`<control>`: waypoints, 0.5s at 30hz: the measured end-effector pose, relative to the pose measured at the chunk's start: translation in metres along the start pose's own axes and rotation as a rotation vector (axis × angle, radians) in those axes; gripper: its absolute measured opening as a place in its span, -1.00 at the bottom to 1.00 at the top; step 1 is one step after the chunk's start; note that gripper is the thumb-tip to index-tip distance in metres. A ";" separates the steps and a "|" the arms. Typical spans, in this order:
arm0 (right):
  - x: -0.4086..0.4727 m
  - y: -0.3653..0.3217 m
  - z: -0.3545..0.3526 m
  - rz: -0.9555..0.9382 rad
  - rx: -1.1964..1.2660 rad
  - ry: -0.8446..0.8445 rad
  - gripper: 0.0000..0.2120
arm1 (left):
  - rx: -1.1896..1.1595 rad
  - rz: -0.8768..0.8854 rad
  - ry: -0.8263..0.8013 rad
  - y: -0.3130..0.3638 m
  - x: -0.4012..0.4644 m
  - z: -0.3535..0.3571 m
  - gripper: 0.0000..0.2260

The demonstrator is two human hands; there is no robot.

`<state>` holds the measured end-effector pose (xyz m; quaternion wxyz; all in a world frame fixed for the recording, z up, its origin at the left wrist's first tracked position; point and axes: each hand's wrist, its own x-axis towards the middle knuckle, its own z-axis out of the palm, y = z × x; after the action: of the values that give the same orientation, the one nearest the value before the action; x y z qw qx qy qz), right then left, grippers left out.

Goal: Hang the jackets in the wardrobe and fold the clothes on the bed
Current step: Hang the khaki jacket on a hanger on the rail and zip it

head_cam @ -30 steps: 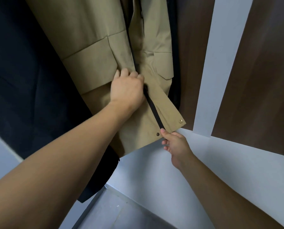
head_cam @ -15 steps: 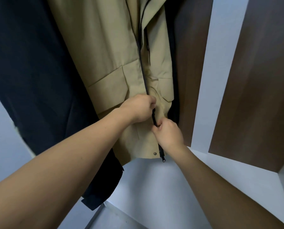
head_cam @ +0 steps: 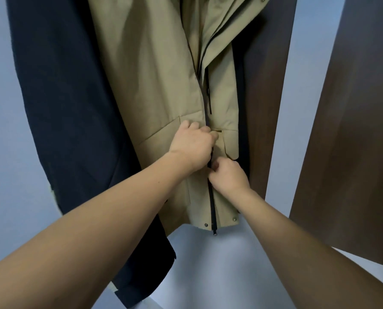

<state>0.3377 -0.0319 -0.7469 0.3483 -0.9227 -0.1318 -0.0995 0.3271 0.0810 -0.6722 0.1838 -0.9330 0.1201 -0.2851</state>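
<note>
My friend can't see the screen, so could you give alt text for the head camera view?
Two bare hands work the black zip of a tan jacket hanging in a wardrobe: the left hand grips the front edge, the right hand pinches at the zip just below. A dark navy jacket hangs to its left.

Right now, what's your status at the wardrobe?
Left hand and right hand both gripping tan jacket at its zipper. Jacket hanging beside dark coat. Nothing in the way.

The right hand [head_cam: 228, 176] now grips the zipper [head_cam: 212, 197] mid-frame, up from the khaki jacket [head_cam: 159, 74] hem; the front edges now meet.
</note>
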 end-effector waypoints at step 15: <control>-0.002 0.004 -0.004 -0.032 0.121 -0.068 -0.68 | 0.227 0.112 -0.138 -0.038 0.018 -0.037 -0.66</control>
<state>0.3371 -0.0384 -0.7468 0.3971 -0.9006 -0.1641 -0.0656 0.3248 0.0993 -0.6193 0.3118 -0.9154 0.1260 -0.2213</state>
